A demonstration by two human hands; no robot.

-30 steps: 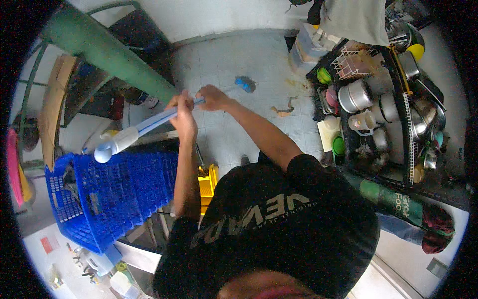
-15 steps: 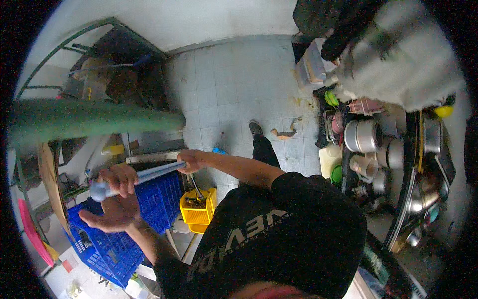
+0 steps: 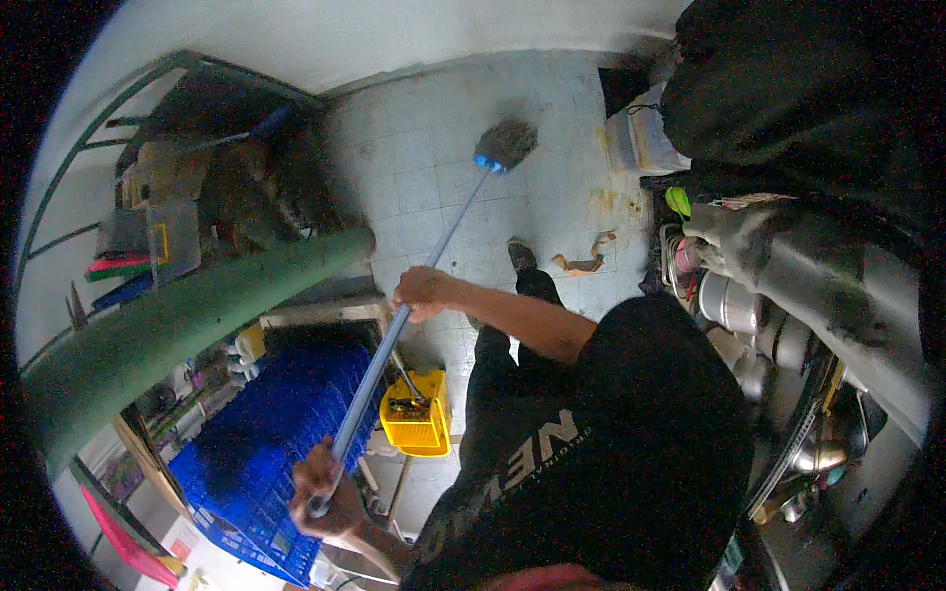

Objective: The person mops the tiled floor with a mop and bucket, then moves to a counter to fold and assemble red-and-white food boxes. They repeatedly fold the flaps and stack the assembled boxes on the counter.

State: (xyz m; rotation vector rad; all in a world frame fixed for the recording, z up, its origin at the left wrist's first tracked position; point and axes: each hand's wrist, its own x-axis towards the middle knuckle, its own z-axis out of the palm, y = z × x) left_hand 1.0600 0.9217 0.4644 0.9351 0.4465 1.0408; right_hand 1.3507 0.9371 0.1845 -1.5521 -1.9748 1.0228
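Note:
A mop handle (image 3: 379,364) slants from the lower left up to the floor ahead. My left hand (image 3: 325,491) is wrapped round its near end. Farther along, my right hand (image 3: 428,294) grips the pole about midway, with the right forearm reaching across from the right. At the far end a blue connector (image 3: 490,163) joins a dark, blurred mop head (image 3: 510,141), which lies on the grey tiled floor (image 3: 419,158). Below my right hand stands a yellow mop bucket with a wringer (image 3: 418,426), next to stacked blue crates (image 3: 281,424).
A thick green pipe (image 3: 207,295) crosses the left side before a metal rack. Pots (image 3: 731,301) and a grey covering (image 3: 808,266) line the right. My shoe (image 3: 521,255) is on the floor near a torn brown scrap (image 3: 583,258). A white box (image 3: 650,138) stands farther back.
The mop head has swung out onto the floor ahead. My left hand has dropped lower and closed round the pole's end; my right hand has moved slightly right. The view has shifted.

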